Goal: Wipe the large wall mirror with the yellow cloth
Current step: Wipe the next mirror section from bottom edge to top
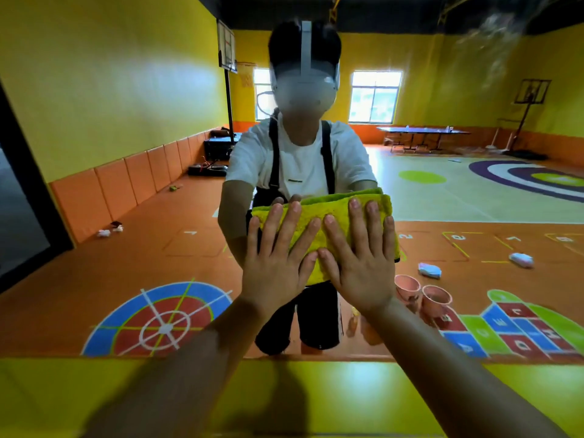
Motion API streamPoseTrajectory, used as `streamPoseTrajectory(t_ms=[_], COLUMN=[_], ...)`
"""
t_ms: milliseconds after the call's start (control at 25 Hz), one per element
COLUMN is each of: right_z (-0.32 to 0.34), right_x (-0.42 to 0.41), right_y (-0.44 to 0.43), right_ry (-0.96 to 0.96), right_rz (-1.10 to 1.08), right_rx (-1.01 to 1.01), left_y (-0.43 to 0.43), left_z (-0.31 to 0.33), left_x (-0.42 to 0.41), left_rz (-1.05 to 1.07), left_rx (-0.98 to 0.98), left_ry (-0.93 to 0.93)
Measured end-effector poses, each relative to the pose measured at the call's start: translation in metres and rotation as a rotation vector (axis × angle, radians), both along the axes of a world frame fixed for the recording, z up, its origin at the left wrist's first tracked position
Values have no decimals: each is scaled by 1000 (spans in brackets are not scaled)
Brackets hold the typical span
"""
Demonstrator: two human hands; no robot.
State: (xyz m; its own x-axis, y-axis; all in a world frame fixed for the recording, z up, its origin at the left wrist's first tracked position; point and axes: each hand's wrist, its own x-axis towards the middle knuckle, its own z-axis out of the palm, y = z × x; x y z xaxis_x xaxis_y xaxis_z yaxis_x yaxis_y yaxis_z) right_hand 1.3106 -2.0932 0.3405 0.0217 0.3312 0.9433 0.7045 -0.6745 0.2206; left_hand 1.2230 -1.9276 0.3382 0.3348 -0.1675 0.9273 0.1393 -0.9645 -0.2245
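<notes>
Against the large wall mirror (474, 197), the folded yellow cloth (328, 213) lies pressed flat under the left hand (275, 267) and right hand (363, 267), side by side, fingers (292, 229) straight and spread wide.

Hands: 2, namely one left hand (275, 267) and one right hand (363, 263). Yellow cloth (319, 216): 1. Wall mirror (94, 90): 1.

Counted in the reflection:
- person (300, 159): 1
- windows (374, 96): 2
- basketball stands (227, 49): 2
- table tennis table (423, 131): 1
- pink buckets (407, 287): 2
- round floor targets (164, 324): 2
</notes>
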Motion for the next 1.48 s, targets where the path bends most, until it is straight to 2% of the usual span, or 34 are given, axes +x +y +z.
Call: streamPoseTrajectory(t_ms=[240,440,800,1280,1480], right_z=[-74,-144,-275,-431,-495], right_x=[-1,-6,-28,-59,-76], right_y=[-7,-12,-25,-15,-19], right_ry=[28,72,284,525,681], right_rz=[-9,-13,-5,-38,-31], right_rx=[-57,-114,-212,-133,-133], left_y=[0,1,-5,-18,-26], left_z=[-77,-146,-278,-425,-484], left_x=[0,-9,-26,-41,-58], left_rz=[-36,-44,29,49,62], left_rx=[-12,-4,-7,-109,-187], left_ry=[36,163,294,409,564])
